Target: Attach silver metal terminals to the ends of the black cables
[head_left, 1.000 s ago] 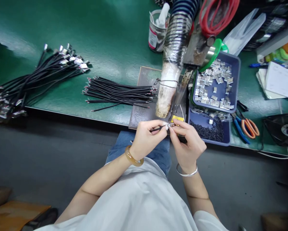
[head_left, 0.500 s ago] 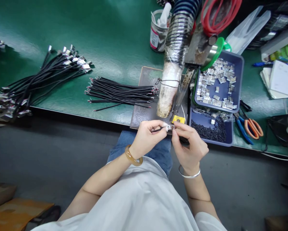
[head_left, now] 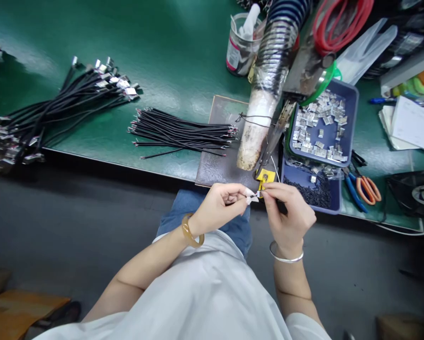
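At the bench's front edge, my left hand (head_left: 222, 203) is closed, white wraps on its fingertips, pinching the end of a short black cable (head_left: 253, 196); most of that cable is hidden. My right hand (head_left: 290, 215) pinches a small metal connector (head_left: 259, 194) from the other side, its fingertips almost meeting the left ones. Whether cable and connector are joined is too small to tell. Just beyond the fingers lies a yellow piece (head_left: 266, 176) below the soldering tool (head_left: 277, 130). A bundle of black cables (head_left: 183, 130) with bare ends lies behind my left hand.
A hose (head_left: 256, 127) with a white nozzle slants down over a dark board (head_left: 215, 165). Rightward stand a bin of metal connectors (head_left: 353, 113), a bin of small black pieces (head_left: 334, 208) and orange-handled pliers (head_left: 369, 189). Cables with metal connectors (head_left: 66, 106) are piled at left.
Both hands have come slightly toward me and to the right, away from the soldering tool. More of the yellow piece shows now. The view has shifted a little.
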